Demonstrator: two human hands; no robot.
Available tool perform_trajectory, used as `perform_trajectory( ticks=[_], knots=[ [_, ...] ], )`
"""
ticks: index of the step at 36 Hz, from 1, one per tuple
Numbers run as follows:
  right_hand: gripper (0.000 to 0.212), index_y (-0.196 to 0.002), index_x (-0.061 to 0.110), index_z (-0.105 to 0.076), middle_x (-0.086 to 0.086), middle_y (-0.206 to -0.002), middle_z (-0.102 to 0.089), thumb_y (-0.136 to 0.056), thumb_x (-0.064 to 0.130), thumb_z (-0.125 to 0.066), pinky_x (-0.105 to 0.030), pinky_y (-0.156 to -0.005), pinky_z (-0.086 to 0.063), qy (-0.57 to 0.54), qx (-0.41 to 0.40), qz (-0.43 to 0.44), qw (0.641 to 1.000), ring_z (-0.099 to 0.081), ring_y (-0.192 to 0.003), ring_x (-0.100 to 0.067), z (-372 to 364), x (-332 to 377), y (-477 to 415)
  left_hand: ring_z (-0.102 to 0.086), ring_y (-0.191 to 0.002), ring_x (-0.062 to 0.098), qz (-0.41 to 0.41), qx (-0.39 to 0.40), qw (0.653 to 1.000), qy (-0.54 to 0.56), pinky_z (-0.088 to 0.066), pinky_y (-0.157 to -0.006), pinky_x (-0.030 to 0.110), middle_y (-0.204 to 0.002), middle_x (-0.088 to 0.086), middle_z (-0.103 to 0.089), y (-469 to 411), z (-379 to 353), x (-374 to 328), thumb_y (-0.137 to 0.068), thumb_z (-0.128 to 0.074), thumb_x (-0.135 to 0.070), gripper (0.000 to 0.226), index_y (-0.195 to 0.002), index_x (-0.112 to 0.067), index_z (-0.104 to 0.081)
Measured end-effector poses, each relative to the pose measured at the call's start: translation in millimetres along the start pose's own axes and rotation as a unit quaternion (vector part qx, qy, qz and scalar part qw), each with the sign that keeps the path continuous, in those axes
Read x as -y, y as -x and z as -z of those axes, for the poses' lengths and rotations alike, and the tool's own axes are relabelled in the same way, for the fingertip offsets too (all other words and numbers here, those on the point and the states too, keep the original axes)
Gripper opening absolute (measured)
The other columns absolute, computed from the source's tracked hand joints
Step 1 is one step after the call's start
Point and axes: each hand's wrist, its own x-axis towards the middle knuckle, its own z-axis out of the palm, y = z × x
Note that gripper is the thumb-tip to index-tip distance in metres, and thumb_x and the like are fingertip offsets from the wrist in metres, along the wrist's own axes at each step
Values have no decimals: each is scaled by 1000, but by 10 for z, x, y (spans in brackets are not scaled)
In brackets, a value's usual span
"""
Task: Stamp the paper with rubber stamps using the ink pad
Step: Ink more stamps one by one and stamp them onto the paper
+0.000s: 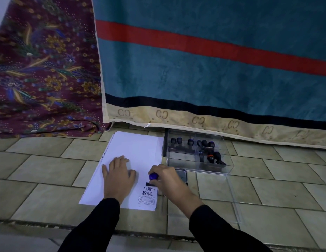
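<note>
A stack of white paper [136,150] lies on the tiled floor. Its near right corner carries printed marks: "SAMPLE", "AIR MAIL" and a small boxed stamp print [147,200]. My left hand [118,174] lies flat on the sheet with its fingers spread. My right hand [167,180] grips a rubber stamp [152,177] with a blue-purple handle, pressed down on the paper just above the "SAMPLE" mark. The ink pad [182,175] sits right of the paper, mostly hidden behind my right hand.
A clear plastic box [198,166] with several black-handled stamps stands right of the paper. Its clear lid [233,193] lies on the floor nearer me. A teal blanket [213,70] and a patterned maroon cloth [45,70] hang behind.
</note>
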Motion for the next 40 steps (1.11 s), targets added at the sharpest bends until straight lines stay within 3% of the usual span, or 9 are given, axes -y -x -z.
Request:
perform_trajectory(
  ticks=[3, 6, 11, 20, 23, 26, 32, 36, 40],
  knots=[
    [24, -103, 10, -66, -6, -92, -67, -79, 8, -70, -19, -77, -55, -128, -105, -66, 984, -66, -82, -19, 246, -49, -58, -35, -133, 21, -2, -8, 1000, 1, -14, -116, 55, -138, -2, -47, 6, 12, -16, -86, -51, -26, 39, -125, -19, -49],
    [30, -107, 17, -63, 16, -81, -61, -79, 13, -72, 0, -64, -48, -154, -202, -91, 963, -62, -72, 5, 575, -195, -128, -35, -133, 21, 0, -8, 1000, -2, -14, -116, 55, -139, -2, -46, 18, 16, -20, -87, -51, -26, 39, -125, -18, -49],
    [26, -101, 17, -58, 15, -81, -58, -80, 14, -71, -12, -69, -52, -126, -272, -133, 945, -58, -74, 5, 956, -552, -257, -37, -132, 21, 0, -12, 1000, -4, -15, -115, 54, -138, -2, -47, 9, 5, -19, -87, -51, -26, 38, -124, -18, -49],
    [28, -106, 7, -62, -10, -107, -65, -81, 17, -70, -25, -80, -44, 18, -97, -210, 973, -58, -90, -19, 797, -998, -453, -38, -131, 21, 3, -16, 1000, 1, -16, -115, 54, -136, -3, -49, -5, -9, -12, -84, -54, -22, 38, -122, -18, -51],
    [28, -100, 6, -60, -5, -87, -63, -78, 15, -73, -31, -80, -50, 1, -51, -217, 975, -59, -88, -23, 737, -982, -518, -38, -131, 20, 5, -14, 1000, 3, -15, -115, 53, -136, -3, -49, 3, -7, -16, -84, -53, -22, 38, -122, -19, -50],
    [16, -91, 6, -66, 3, -68, -55, -80, 16, -71, -24, -69, -43, 19, -16, -197, 980, -55, -76, -17, 706, -951, -582, -37, -132, 19, 5, -16, 1000, 0, -15, -114, 52, -136, -4, -49, 6, -8, -15, -84, -53, -21, 38, -122, -19, -50],
    [18, -85, 0, -66, -19, -87, -69, -88, 9, -50, -39, -76, -53, 85, -55, -174, 980, -63, -84, -33, 771, -874, -698, -36, -134, 19, 6, -15, 1000, 6, -14, -115, 53, -136, -4, -49, 7, 0, -24, -85, -53, -21, 38, -123, -19, -50],
    [21, -98, 3, -62, -17, -107, -59, -90, 3, -43, -42, -83, -51, 119, -103, -159, 975, -57, -95, -34, 751, -879, -846, -35, -134, 19, 3, -11, 1000, 4, -13, -115, 52, -137, -4, -48, 17, 20, -39, -86, -51, -22, 38, -124, -19, -49],
    [34, -122, 8, -52, -16, -122, -54, -90, 2, -42, -44, -92, -43, 209, -39, -160, 964, -48, -113, -34, 669, -936, -999, -34, -135, 19, -1, -12, 1000, 4, -13, -116, 53, -138, -4, -48, 22, 25, -42, -87, -51, -23, 37, -124, -19, -49]
  ],
)
